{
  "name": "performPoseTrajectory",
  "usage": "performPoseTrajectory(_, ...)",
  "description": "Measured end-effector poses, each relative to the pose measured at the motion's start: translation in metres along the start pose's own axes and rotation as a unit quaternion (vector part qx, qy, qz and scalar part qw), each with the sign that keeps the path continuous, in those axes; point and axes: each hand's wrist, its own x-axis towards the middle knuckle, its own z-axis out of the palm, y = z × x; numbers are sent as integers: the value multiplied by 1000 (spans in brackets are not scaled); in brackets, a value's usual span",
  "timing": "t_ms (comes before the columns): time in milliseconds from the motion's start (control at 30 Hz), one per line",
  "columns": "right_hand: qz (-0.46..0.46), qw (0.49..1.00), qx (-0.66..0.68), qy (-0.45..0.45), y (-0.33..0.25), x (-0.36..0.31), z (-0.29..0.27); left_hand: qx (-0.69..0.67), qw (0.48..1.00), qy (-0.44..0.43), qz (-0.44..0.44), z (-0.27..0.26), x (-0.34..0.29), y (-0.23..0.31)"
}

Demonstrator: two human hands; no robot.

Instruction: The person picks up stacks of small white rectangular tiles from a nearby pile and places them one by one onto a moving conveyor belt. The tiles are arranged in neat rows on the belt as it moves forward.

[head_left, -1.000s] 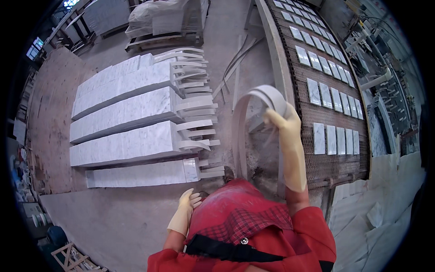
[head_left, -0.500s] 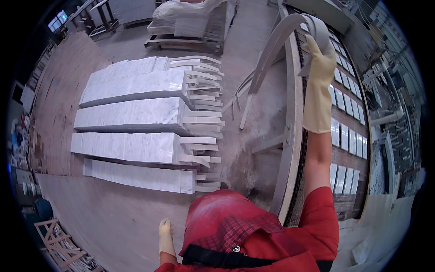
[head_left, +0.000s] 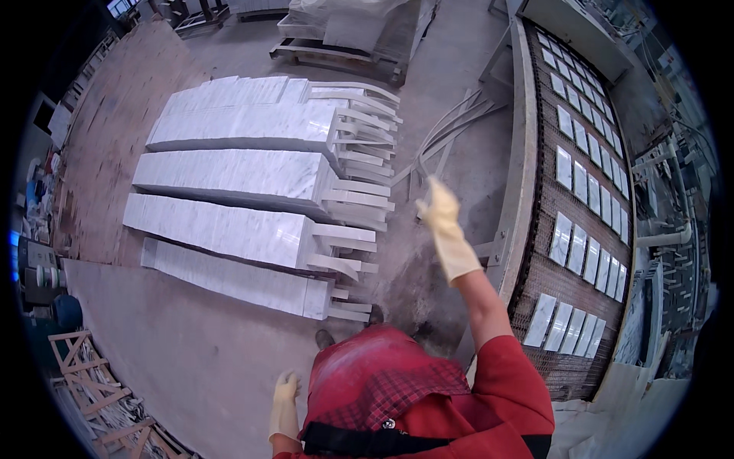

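The right hand (head_left: 442, 216), in a pale yellow rubber glove, is raised out in front at the end of a bare forearm and a red sleeve; its grip is loose and half spread, fingers slightly curled, and it holds nothing. Nearest to it is a bundle of curved pale strips (head_left: 443, 138) lying on the floor just beyond the fingertips, apart from the hand; how many strips there are cannot be told. The left hand (head_left: 284, 405), gloved the same way, hangs low beside the red apron, fingers pointing down and close together, empty and touching nothing. To the left of the raised hand lie stone slabs on the concrete floor (head_left: 191, 367): four long white marble slabs (head_left: 229, 229) side by side in clear rows, with a fifth, shorter group at the far end. At their near ends sits a stack of narrow white offcuts (head_left: 355, 199), too many and too overlapped to count. To the right of the raised hand runs a long mesh conveyor (head_left: 550, 306) carrying small white rectangular tiles (head_left: 575, 249) in groups, well over twenty in all. At the top stands one wooden pallet (head_left: 336, 50) with a wrapped load.
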Motion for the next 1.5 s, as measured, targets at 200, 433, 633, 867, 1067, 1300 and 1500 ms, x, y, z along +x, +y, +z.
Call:
performPoseTrajectory(200,-187,940,15,-285,-80,-127,80,10,1000,27,2,3,-7,-4)
performPoseTrajectory(433,-238,876,29,-418,-103,-207,127,16,998,65,-16,-32,5,-55)
performPoseTrajectory(633,-122,895,27,-428,-112,-244,146,76,991,106,3,-98,48,-63)
performPoseTrajectory(867,159,877,131,-433,-87,-311,215,67,987,141,23,-233,193,25)
performPoseTrajectory(1067,305,806,156,-483,-250,-349,207,116,979,159,55,-383,316,205)
performPoseTrajectory(1300,264,781,234,-515,-510,-290,235,244,897,311,198,-523,473,321)
performPoseTrajectory(1500,264,789,180,-525,-608,-253,255,284,795,453,287,-595,573,407)
